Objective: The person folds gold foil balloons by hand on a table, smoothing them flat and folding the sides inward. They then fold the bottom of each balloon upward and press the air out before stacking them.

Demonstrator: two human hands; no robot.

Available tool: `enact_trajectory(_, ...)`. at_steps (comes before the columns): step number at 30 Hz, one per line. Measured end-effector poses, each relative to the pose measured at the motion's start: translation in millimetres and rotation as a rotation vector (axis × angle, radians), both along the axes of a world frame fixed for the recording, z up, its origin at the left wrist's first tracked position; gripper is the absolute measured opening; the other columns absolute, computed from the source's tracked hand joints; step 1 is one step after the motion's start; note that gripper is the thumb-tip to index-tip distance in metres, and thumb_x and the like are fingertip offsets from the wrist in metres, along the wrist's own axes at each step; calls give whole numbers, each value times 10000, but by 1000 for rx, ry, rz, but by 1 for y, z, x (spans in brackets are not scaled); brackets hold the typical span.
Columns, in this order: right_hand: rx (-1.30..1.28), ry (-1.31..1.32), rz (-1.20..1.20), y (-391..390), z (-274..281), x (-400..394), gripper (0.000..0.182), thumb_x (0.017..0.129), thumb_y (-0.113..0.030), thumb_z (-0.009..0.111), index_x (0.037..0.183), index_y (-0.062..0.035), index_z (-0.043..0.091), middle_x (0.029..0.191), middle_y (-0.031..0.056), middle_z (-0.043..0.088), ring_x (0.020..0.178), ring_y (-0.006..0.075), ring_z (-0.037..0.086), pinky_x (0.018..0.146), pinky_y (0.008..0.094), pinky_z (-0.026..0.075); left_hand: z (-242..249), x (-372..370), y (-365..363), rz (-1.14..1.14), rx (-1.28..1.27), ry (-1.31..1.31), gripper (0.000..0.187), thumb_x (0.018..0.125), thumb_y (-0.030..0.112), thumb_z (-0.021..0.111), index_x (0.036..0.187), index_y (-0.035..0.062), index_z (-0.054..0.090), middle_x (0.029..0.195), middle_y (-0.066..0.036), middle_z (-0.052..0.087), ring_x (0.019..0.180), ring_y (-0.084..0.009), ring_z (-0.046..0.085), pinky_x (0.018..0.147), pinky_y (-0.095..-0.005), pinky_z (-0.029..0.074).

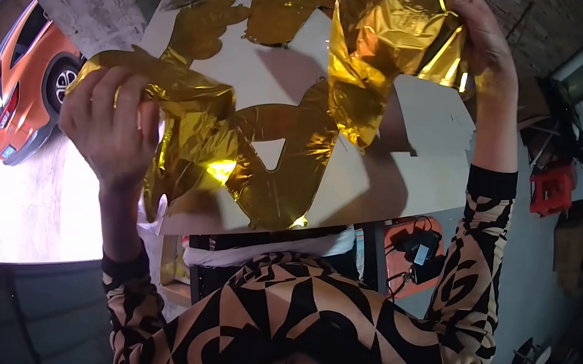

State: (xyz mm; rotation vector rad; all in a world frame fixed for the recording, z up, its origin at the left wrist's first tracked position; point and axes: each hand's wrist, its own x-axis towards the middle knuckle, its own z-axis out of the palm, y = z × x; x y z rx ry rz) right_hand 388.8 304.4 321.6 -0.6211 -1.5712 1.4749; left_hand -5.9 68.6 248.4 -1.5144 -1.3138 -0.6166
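Shiny gold foil balloons lie uninflated over a white tabletop (359, 184). My left hand (113, 121) is curled over the edge of a crumpled foil balloon (199, 115) at the table's left side. At the far right, my right hand (483, 34) grips the upper edge of another foil balloon (396, 39), which hangs raised and creased over the table. Between the hands, a flat foil balloon with a triangular hole, like a letter A (284, 158), reaches toward the near edge. Farther back are a curvy foil balloon (202, 25) and a smaller foil piece (279, 11).
A white box or board (434, 113) is on the table's right side. Beneath the near edge, an orange seat (397, 254) bears black cables and a device. A red stool (550, 189) stands at right. An orange car (38, 84) is parked outside at left.
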Motion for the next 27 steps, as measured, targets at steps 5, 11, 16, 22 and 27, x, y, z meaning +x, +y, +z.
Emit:
enact_trajectory(5,115,-123,120,14,-8,5,338,1041,-198,653,1317,-8,612,1184,28,697,1019,96,688,871,250,575,18,-23,10,67,-28,-4,126,873,144,657,990,117,694,1068,-33,695,1117,-256,629,1026,-432,395)
enact_trajectory(11,143,-149,199,27,-18,-14,342,1045,-197,650,1329,-13,606,1185,3,704,1028,56,692,915,235,580,22,-52,16,120,-82,-5,151,867,122,665,1017,104,676,974,-51,651,1095,-244,611,1024,-431,391)
enact_trajectory(16,109,-172,264,33,-26,-51,217,1051,-220,650,1165,-36,650,1012,-44,682,882,-1,656,775,199,574,31,-60,-2,174,-66,4,166,869,128,694,1033,104,683,1010,-47,657,1105,-246,604,1031,-434,387)
enact_trajectory(22,-67,120,410,-45,16,-105,193,1035,-194,669,1136,-30,655,986,23,731,836,120,725,705,265,624,47,-53,-54,299,-22,49,190,882,136,729,1067,136,687,1057,-25,654,1137,-234,597,1034,-430,383)
enact_trajectory(27,41,155,354,-59,41,-120,262,1014,-221,698,1192,-31,668,1032,47,745,859,124,733,701,254,638,81,-76,-82,466,21,173,209,919,148,734,1123,159,696,1129,-21,673,1177,-241,605,1062,-432,394)
